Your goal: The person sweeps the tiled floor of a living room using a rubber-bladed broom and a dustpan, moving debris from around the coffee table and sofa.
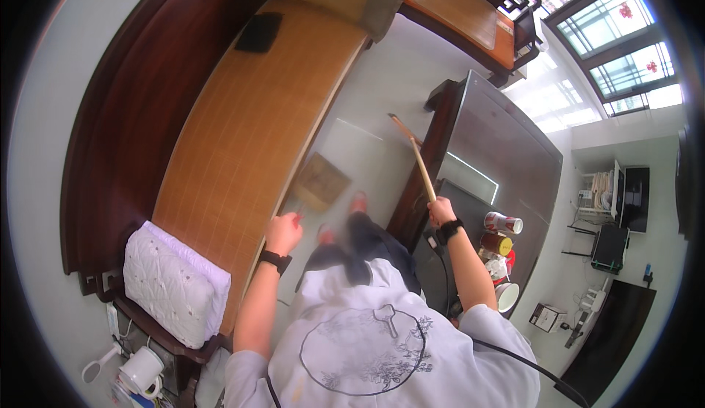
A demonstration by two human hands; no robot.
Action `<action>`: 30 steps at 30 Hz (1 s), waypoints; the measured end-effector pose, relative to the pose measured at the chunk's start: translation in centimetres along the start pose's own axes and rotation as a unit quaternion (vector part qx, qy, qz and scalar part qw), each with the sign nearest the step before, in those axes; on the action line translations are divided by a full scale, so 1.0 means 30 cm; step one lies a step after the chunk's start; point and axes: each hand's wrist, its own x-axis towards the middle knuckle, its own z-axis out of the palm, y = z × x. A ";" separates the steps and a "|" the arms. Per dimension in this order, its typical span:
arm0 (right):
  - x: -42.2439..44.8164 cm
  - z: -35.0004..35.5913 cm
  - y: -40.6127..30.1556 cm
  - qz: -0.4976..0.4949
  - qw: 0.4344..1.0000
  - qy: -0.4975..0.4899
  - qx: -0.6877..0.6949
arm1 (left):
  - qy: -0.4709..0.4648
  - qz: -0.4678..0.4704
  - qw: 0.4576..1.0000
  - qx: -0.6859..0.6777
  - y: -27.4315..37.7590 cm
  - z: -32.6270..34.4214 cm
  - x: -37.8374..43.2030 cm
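My right hand [442, 211] is closed around the pale wooden handle of a long broom-like tool [423, 167], whose far end reaches down to the floor beside the low table. In my left hand [285, 233], near the edge of the wooden bench seat, is a small red thing, perhaps the grip of a dustpan. Below that hand a brownish, box-shaped thing [321, 179] is on the floor; whether it joins the red thing is unclear. Each wrist bears a black band.
The long wooden bench [237, 116] runs along my left, with folded quilts [171, 284] at its near end. A glass-topped table [504, 127] at my right holds a paper cup [502, 223], a yellow-lidded jar [497, 244] and a white bowl [506, 297]. A cable hangs by my right arm.
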 end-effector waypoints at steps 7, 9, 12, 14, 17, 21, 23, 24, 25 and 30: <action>0.063 0.160 0.078 0.057 0.978 0.095 -0.177 | -0.020 0.013 1.000 0.008 -0.072 -0.004 -0.081; -0.059 0.202 0.105 0.011 0.951 0.055 -0.305 | -0.033 0.016 0.999 0.018 -0.079 0.006 -0.089; -0.197 0.220 0.236 -0.046 0.929 -0.022 -0.366 | -0.031 0.014 0.999 0.035 -0.041 0.019 -0.076; -0.371 0.217 0.133 0.027 0.960 -0.121 -0.253 | -0.010 -0.001 0.999 0.037 -0.043 0.045 -0.064; -0.433 0.154 0.090 0.124 0.968 -0.219 0.023 | 0.002 -0.010 0.999 0.046 -0.039 0.051 -0.045; -0.396 -0.009 -0.007 0.200 0.925 -0.258 0.192 | 0.012 -0.002 1.000 0.020 -0.069 0.062 -0.048; -0.399 -0.030 -0.064 0.174 0.937 -0.246 0.177 | -0.007 -0.001 1.000 0.024 -0.053 0.036 -0.069; -0.404 -0.022 -0.109 0.137 0.952 -0.231 0.144 | -0.005 -0.009 1.000 0.024 -0.050 0.034 -0.075; -0.400 -0.014 -0.152 0.100 0.966 -0.214 0.109 | -0.006 -0.023 0.999 0.030 -0.047 0.038 -0.084; -0.135 0.075 -0.277 -0.052 0.987 -0.136 -0.062 | 0.031 -0.061 0.998 0.005 -0.055 0.074 -0.093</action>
